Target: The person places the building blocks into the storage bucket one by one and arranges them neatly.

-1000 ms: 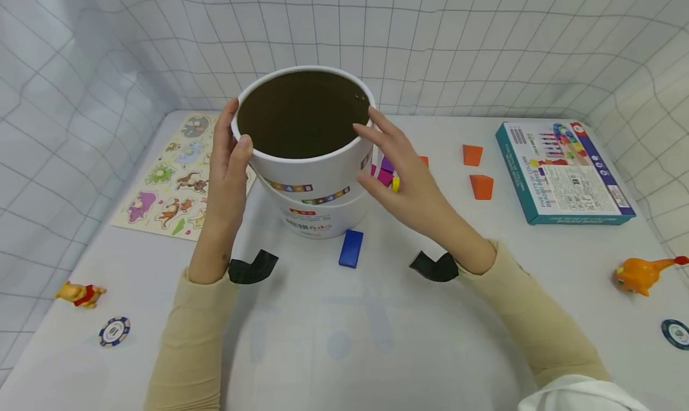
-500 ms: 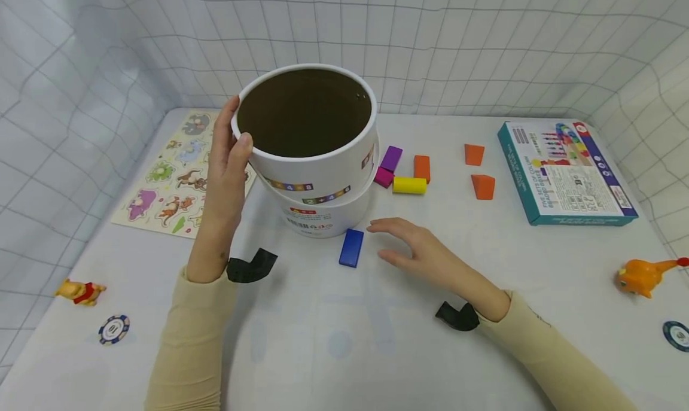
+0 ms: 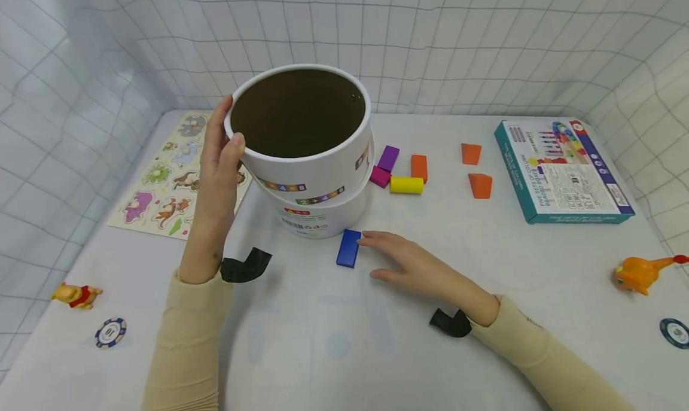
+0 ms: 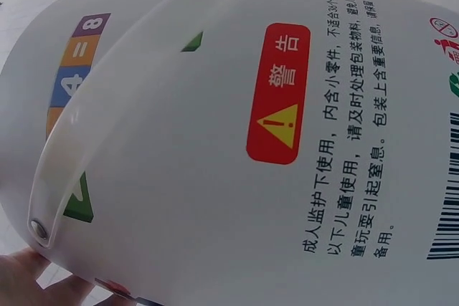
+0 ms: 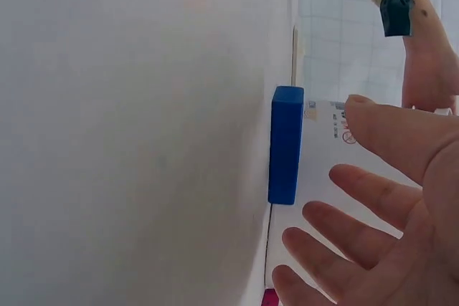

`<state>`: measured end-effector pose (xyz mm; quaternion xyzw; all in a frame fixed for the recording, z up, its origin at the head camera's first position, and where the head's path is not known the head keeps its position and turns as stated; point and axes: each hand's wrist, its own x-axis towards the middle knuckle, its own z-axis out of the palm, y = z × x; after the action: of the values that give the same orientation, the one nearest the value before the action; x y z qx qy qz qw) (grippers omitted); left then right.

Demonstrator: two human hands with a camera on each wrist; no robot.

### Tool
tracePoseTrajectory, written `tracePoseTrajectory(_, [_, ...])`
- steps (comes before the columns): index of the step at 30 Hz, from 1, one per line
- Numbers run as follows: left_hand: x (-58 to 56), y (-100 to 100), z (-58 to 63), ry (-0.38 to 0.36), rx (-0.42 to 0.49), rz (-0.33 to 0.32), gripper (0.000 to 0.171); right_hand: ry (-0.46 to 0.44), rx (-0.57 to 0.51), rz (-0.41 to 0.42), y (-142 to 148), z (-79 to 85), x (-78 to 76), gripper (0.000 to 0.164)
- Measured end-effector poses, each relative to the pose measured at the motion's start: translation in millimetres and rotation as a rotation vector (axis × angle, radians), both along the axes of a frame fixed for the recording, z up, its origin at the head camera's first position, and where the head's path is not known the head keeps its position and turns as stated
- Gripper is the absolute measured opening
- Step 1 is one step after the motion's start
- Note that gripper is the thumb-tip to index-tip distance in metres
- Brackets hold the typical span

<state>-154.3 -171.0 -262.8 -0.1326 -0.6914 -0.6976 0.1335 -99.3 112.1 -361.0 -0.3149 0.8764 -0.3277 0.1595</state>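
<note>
- Left grip grasps the white bucket at its rim; bucket stands on the desk, left of centre, mouth up.
- Right grip released, fingers relaxed beside the blue block; contact unclear.
- Blue block lies just in front of the bucket's base.
- Desk: white, faint pale-blue marks at the front.
- Room: wrinkled white grid-lined walls at back and both sides.
- Desk right of bucket: loose coloured blocks, two orange wedges, teal-edged box, orange toy.
- Desk left: animal sheet, bear figurine, round chip.
</note>
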Motion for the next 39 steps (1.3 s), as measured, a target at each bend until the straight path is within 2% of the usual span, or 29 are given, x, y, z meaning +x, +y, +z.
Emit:
tracePoseTrajectory(5, [1.1, -0.3, 1.0, -0.019, 0.012, 0.013, 0.051, 0.014, 0.006, -0.002, -8.6, -6.0, -3.4, 0.056])
tracePoseTrajectory(13, [0.3, 2.1, 0.5, -0.004, 0.014, 0.005, 0.051, 0.069, 0.021, -0.023, -21.5, -13.3, -2.4, 0.056])
tracePoseTrajectory(21, [-1.1, 1.7, -1.5, 0.028, 0.014, 0.006, 0.05, 0.124, 0.029, -0.01, -38.0, -18.4, -0.2, 0.055])
tracePoseTrajectory(28, [-2.7, 0.6, -3.4, 0.043, -0.04, 0.036, 0.046, 0.14, -0.006, -0.046, -39.2, -23.4, -0.2, 0.047])
tracePoseTrajectory(34, [-2.3, 0.0, -3.5, 0.056, -0.107, 0.094, 0.042, 0.14, -0.04, -0.04, -38.2, -24.7, -0.5, 0.046])
tracePoseTrajectory(39, [-3.3, 0.0, -5.0, 0.081, -0.129, 0.106, 0.04, 0.137, -0.048, -0.035, -38.0, -25.0, -0.7, 0.045])
